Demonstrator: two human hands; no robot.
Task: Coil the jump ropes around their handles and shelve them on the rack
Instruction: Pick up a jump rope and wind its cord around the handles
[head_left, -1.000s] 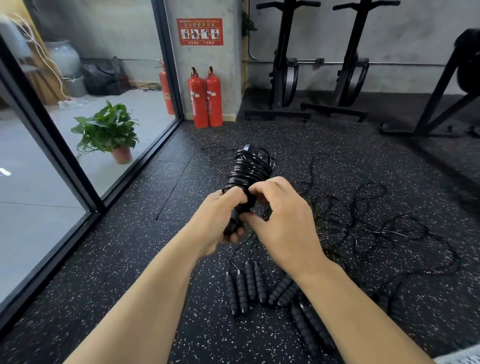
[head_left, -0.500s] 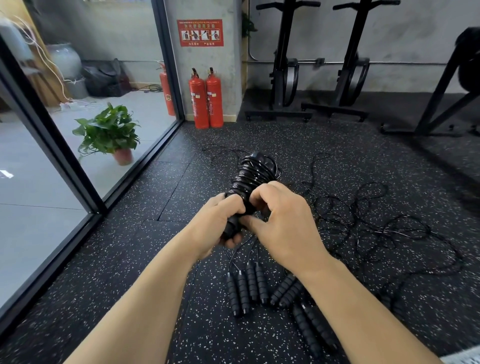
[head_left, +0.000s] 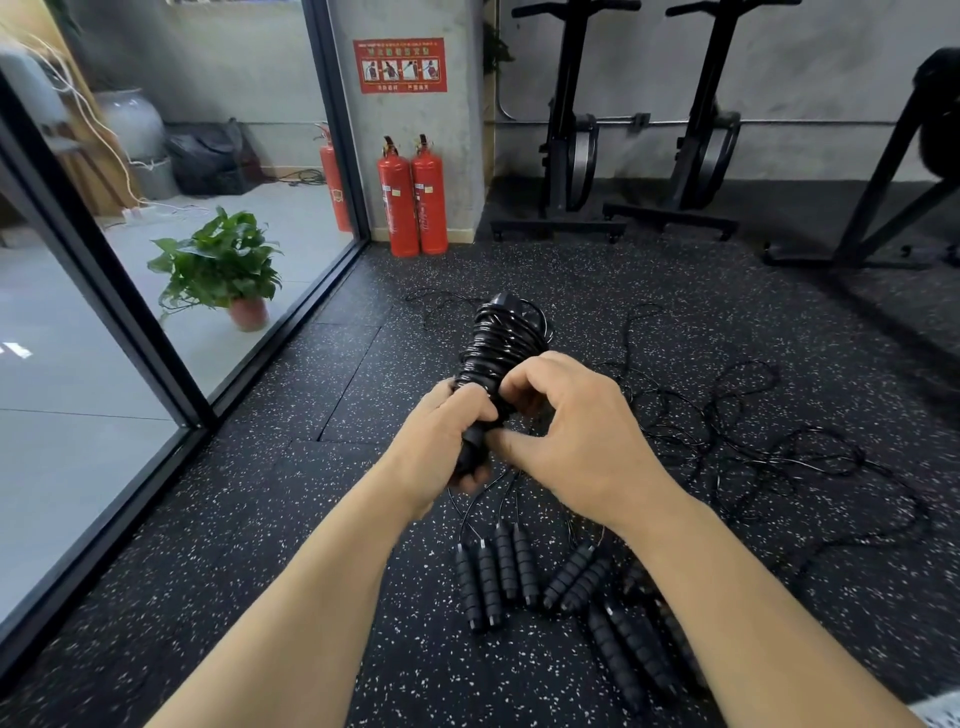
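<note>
Head view is showing the left hand (head_left: 441, 436) gripping the lower end of the coiled jump rope (head_left: 501, 343), fingers curled round the handles, with the wrapped bundle standing up and away beyond the knuckles. The right hand (head_left: 576, 441) is closing on the same bundle from the other side, forefinger curled onto the lowest wraps and thumb pressing just under them; whether a loose end is being pinched there is too fine to tell. Judged from this, the coiling of this rope is finishing and the tail is being secured. The next move is likely calling for a tuck of the end under a wrap while the left hand is keeping tension, then a carry to the rack, which is not in view. Below both hands, the loose handles (head_left: 498, 571) are lying in pairs on the floor (head_left: 260, 545), and beyond the right hand the uncoiled ropes (head_left: 727, 431) are lying tangled, so most of the task is remaining. Against the earlier frame, the bundle is staying in the left hand, while the right thumb is now sitting lower and the right fingers are parting slightly.
</note>
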